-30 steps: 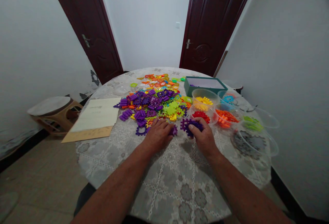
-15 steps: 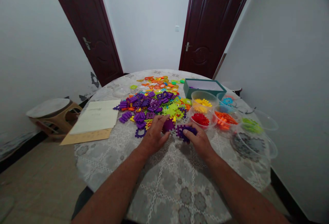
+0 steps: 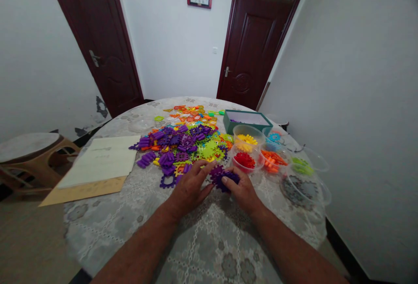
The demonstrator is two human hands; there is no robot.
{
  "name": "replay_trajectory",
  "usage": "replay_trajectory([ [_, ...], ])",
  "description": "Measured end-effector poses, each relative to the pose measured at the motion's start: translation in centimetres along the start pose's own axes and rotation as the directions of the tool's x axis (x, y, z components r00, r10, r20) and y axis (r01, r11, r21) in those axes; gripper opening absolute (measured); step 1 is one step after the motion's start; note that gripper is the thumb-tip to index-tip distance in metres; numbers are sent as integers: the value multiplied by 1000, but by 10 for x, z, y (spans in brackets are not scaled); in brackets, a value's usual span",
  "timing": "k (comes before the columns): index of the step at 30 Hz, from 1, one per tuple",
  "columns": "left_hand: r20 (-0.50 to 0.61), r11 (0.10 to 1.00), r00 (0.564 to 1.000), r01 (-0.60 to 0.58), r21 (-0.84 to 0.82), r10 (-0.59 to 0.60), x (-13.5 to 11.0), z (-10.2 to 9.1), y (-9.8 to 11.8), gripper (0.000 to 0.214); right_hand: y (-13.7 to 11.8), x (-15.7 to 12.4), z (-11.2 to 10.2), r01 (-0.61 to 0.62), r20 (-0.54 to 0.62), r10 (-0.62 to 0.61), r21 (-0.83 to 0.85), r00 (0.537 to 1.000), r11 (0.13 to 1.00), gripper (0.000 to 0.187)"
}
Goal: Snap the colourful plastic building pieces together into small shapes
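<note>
My right hand [image 3: 244, 189] is closed round dark purple gear-shaped plastic pieces [image 3: 231, 180], thumb on top. A plum-coloured toothed piece [image 3: 217, 172] overlaps them on the left. My left hand [image 3: 192, 184] is curved beside it, with thumb and forefinger at its left edge; the other fingers are partly hidden. Just beyond both hands spreads a pile of interlocking toy pieces, with purple ones [image 3: 186, 140] on top and lime green ones [image 3: 210, 148] at the right. A purple square frame piece [image 3: 167, 182] lies left of my left hand.
Clear tubs hold yellow [image 3: 247, 141], red [image 3: 244, 160], orange [image 3: 273, 161], blue [image 3: 274, 137], green [image 3: 301, 165] and grey pieces [image 3: 298, 189]. Behind them stands a green box [image 3: 248, 121]. Paper sheets [image 3: 101, 160] lie at left on the patterned tablecloth [image 3: 209, 240]. A stool [image 3: 29, 153] stands beyond.
My right hand has brought its purple pieces left, closer to my left hand, and the gap between the hands has narrowed. The camera view has tilted up and turned slightly right.
</note>
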State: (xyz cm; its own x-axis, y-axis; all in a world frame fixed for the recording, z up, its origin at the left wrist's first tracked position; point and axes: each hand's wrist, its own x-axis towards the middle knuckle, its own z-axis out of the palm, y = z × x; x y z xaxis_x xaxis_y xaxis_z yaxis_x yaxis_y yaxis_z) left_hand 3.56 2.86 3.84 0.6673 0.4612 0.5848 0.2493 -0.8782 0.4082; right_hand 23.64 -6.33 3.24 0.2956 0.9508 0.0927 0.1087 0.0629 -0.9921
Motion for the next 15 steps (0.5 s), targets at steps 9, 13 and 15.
replay_trajectory([
  [9, -240, 968, 970, 89, 236, -30, 3, -13, -20, 41, -62, -5, -21, -2, 15, 5, -200, 1000, 980, 28],
  [13, -260, 961, 964, 128, 246, -62, 3, -12, -27, 34, -93, 29, -48, 62, 28, -55, -378, 998, 924, 28],
  [15, -254, 957, 964, 148, 249, -83, 2, -12, -29, 31, -102, 62, -63, 99, 0, -111, -452, 994, 887, 27],
])
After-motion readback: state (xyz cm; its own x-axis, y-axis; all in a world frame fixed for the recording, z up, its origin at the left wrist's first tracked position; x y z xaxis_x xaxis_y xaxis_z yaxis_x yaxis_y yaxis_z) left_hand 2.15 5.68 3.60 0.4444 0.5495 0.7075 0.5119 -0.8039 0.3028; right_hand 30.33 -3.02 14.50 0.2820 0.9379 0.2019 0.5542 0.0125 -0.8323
